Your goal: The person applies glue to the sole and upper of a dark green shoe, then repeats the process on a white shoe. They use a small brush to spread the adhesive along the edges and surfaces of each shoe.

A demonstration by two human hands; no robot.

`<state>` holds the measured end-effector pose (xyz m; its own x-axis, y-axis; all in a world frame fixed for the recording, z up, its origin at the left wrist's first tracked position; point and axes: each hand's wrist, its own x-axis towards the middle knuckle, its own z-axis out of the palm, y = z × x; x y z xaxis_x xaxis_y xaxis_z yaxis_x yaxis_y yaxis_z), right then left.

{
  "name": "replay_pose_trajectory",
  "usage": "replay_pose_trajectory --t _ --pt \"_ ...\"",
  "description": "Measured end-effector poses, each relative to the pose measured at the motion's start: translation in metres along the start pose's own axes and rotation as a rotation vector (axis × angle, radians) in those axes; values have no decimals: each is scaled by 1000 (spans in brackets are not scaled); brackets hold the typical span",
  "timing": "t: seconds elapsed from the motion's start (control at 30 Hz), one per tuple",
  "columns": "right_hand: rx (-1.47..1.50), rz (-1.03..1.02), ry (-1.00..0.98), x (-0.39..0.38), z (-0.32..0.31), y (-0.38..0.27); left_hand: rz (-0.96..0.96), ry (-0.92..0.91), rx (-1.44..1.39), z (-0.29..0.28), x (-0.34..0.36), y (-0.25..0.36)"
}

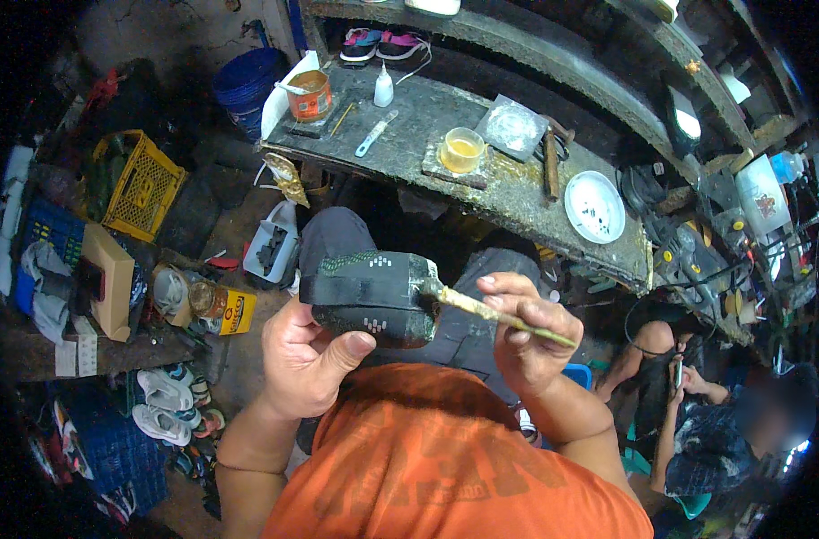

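My left hand [303,364] grips a black shoe [366,292] in front of my lap, its thumb along the near side. Small pale marks dot the shoe, and a greenish band runs along its far edge. In my right hand [537,337] is a glue-crusted brush [477,306], pinched by its handle. The brush's dark tip meets the right end of the shoe. What the shoe looks like underneath is hidden.
Ahead, the workbench [409,117] carries a cup of yellow liquid [463,151], an orange can [310,96], a squeeze bottle [383,88], a hammer [551,164] and a white plate [594,207]. Yellow crate [144,189] at left; a person [715,431] sits at right.
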<state>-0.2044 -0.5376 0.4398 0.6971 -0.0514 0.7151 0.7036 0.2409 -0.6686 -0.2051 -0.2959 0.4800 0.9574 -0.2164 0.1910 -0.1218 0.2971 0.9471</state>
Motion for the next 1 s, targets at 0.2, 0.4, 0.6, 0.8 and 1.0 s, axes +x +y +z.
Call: replay_pose_trajectory --t 0.2,0.4,0.6,0.8,1.0 --pt "-365 -70 -147 24 -20 -35 80 -6 115 -7 -2 -2" --pt "-212 291 13 47 -18 -51 139 -87 346 -9 -7 -3" --pt "-115 411 -39 57 -14 -57 135 -66 351 -9 -8 -5" --pt "-107 440 -61 60 -17 -59 173 -99 364 -8 -6 -5" --pt "-153 360 -45 64 -20 -56 165 -131 358 -8 -8 -3"
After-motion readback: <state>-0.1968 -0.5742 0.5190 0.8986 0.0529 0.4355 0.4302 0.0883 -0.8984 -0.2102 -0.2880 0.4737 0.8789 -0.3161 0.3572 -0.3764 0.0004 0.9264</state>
